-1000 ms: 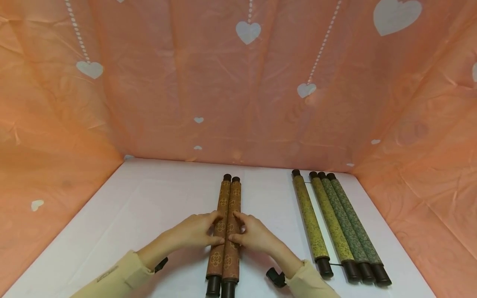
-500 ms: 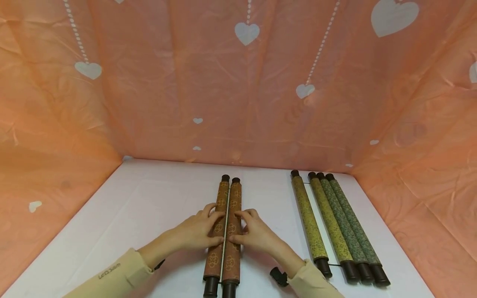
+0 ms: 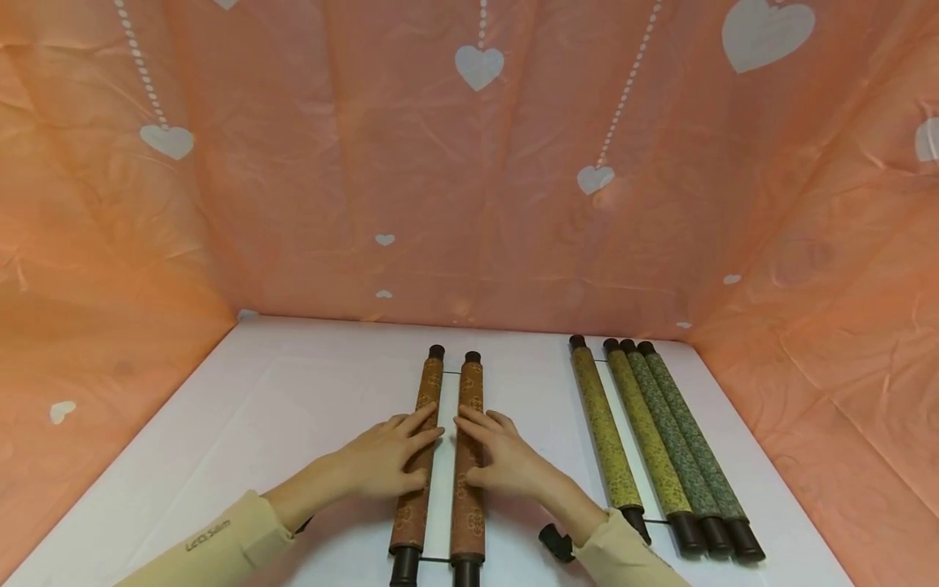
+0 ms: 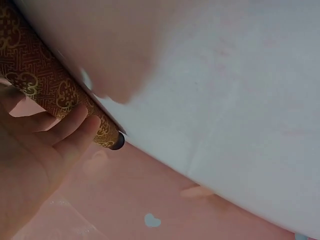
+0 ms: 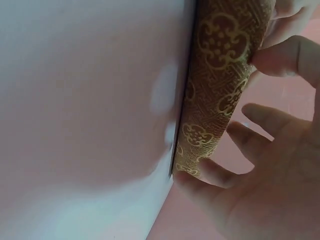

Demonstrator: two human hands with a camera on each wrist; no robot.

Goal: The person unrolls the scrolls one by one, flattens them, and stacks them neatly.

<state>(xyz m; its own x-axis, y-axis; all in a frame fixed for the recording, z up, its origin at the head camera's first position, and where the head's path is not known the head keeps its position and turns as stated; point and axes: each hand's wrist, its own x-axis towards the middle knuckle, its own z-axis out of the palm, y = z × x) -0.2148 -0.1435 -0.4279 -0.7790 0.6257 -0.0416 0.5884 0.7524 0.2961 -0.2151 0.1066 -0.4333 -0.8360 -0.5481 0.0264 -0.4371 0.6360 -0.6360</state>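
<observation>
A scroll with brown, gold-patterned rolls and dark end knobs lies lengthwise in the middle of the white table. A narrow pale strip shows between its left roll and right roll, and thin dark cords span the gap at both ends. My left hand rests on the left roll with fingers spread and fairly straight. Across from it, the fingers and thumb of my right hand touch the right roll. In the right wrist view the thumb lies against the patterned roll.
To the right lies a scroll with yellow-green rolls, a pale gap between them. Beside it are two dark green rolls side by side. Orange curtains with white hearts enclose the table at the back and sides.
The two brown rolls, side by side earlier, have moved apart, the left one leftward and the right one rightward. A pale strip now shows between them. My fingers have straightened and spread.
</observation>
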